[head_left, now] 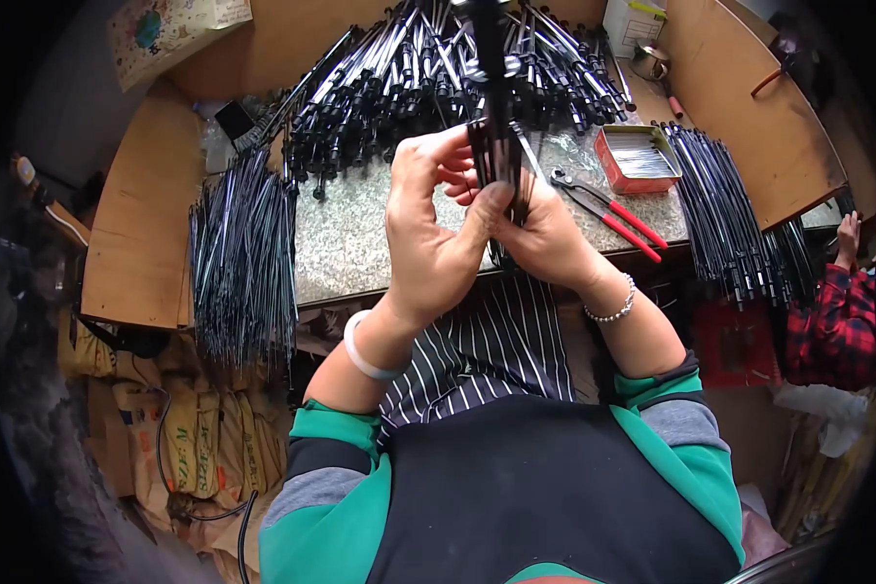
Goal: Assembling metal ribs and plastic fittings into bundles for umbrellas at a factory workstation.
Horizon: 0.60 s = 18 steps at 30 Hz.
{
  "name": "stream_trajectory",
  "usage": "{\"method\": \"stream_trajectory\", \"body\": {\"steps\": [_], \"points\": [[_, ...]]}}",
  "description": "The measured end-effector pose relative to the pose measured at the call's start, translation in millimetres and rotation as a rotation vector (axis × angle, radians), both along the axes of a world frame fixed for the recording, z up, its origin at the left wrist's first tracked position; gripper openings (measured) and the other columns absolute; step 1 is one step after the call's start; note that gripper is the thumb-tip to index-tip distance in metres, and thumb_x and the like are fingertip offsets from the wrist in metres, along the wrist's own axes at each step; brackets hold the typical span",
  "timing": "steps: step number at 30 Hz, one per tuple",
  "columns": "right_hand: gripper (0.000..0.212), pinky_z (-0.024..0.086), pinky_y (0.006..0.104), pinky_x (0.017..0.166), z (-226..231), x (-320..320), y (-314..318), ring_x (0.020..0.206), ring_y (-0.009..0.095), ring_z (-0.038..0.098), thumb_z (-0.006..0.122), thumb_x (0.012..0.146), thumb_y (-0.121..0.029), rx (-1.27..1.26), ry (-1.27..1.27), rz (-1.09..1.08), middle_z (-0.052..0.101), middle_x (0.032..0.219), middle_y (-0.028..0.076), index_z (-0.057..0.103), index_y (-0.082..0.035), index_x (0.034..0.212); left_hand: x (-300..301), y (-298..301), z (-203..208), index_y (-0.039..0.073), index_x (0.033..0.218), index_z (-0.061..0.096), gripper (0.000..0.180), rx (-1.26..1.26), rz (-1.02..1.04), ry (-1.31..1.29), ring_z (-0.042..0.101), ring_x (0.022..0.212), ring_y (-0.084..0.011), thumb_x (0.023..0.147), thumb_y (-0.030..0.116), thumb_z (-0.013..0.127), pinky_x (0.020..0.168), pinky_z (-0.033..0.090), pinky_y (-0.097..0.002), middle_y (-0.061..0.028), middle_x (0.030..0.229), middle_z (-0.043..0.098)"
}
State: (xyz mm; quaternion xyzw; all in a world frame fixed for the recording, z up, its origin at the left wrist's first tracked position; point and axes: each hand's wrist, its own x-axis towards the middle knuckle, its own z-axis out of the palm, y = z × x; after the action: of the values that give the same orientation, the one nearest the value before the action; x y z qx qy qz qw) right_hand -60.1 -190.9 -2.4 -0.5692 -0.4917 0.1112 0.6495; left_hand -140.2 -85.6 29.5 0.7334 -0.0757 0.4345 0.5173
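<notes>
In front of my chest, both hands work on a folded umbrella frame (496,156), its dark shaft upright and blurred near the top edge. My left hand (426,229) is closed on its left side, with the thumb pressed on the dark ribs and the fingers curled. Wrapped round the lower ribs from the right is my right hand (547,234), its fingers partly hidden. Just right of it, pliers (608,211) with red handles lie on the speckled tabletop (346,248).
Umbrella shafts (389,97) with black fittings are heaped at the back. Black rib bundles overhang the front edge at left (243,263) and right (720,209). A red tin (640,185) holds thin wires. Wooden side panels (141,214) flank the table. Another person's plaid sleeve (832,326) shows far right.
</notes>
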Motion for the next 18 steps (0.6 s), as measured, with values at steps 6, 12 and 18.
{"method": "stream_trajectory", "body": {"steps": [6,12,18], "points": [[0.08,0.041,0.0356,0.081,4.2,-12.8,-13.6,0.094,0.022,0.047,0.077,0.067,-0.026,0.191,-0.416,-0.534,0.044,0.112,0.015,0.032,-0.002,0.128,9.4,-2.4,21.5,-0.001,0.113,0.047,0.043,-0.254,-0.173,-0.044,0.06,0.081,-0.0113,0.077,0.008,0.069,0.07,0.049,-0.022,-0.0065,0.093,0.059],[0.024,0.032,0.0213,0.043,21.6,-18.6,-18.9,0.045,0.008,0.038,0.058,0.084,-0.007,0.032,-0.508,-0.592,0.047,0.059,0.001,0.051,-0.001,0.106,22.2,6.7,22.9,-0.001,0.108,0.054,0.038,-0.119,-0.113,-0.132,0.059,0.08,-0.0093,0.075,0.008,0.071,0.066,0.048,-0.0212,-0.0055,0.096,0.057],[0.054,0.03,0.0169,0.046,55.9,-9.2,-33.5,0.052,0.002,0.037,0.046,0.091,-0.008,0.048,0.472,0.105,0.043,0.063,-0.003,0.019,0.001,0.137,22.7,8.0,34.0,0.001,0.107,0.054,0.037,-0.141,-0.24,0.026,0.058,0.087,-0.011,0.075,0.009,0.071,0.073,0.045,-0.0234,-0.0042,0.096,0.06]]}}
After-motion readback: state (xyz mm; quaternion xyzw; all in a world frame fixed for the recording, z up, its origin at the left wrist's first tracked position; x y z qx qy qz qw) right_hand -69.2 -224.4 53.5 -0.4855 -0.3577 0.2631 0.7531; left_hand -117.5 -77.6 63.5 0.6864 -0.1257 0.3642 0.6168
